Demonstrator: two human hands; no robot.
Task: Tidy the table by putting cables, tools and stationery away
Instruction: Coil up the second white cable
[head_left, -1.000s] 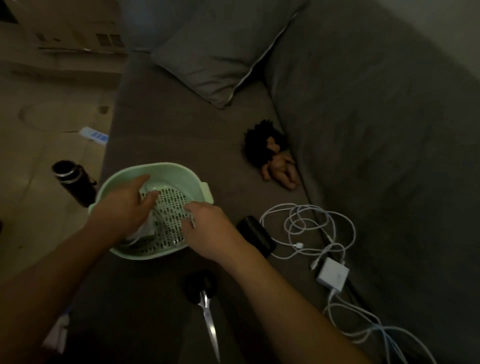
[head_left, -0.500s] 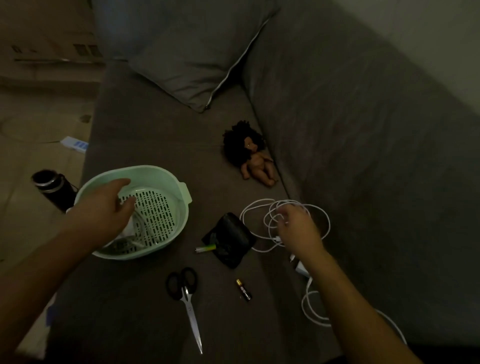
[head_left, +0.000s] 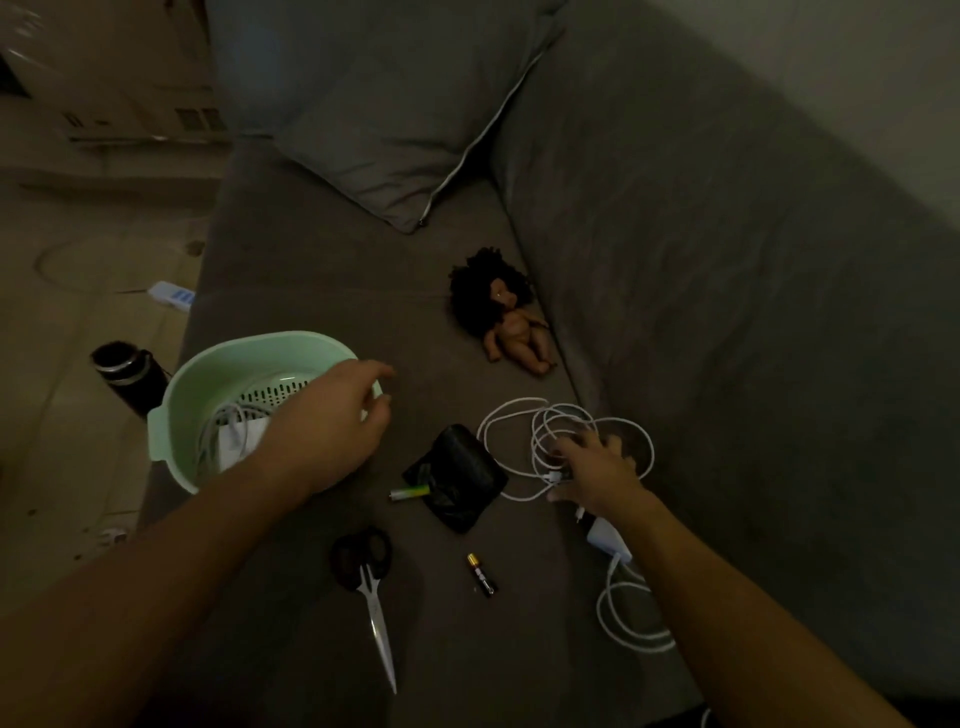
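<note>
The step in hand seems to be gathering the loose white cable (head_left: 524, 415) into one bundle for the green basket (head_left: 208, 374). To do it well, I think the right hand (head_left: 597, 467) should collect all loops together before lifting, because the cable runs on to the white charger (head_left: 605, 535) and more loops near the front edge of the sofa seat (head_left: 322, 270), and these will drag behind.

The right hand lies on top of the coil, beside the backrest, with the fingers (head_left: 615, 444) spread wide over the loops and not yet closed around them. The left hand (head_left: 332, 421) hovers over the basket rim at the seat's left edge, loosely curled and holding nothing I can see. Another cable already lies in the basket.
</note>
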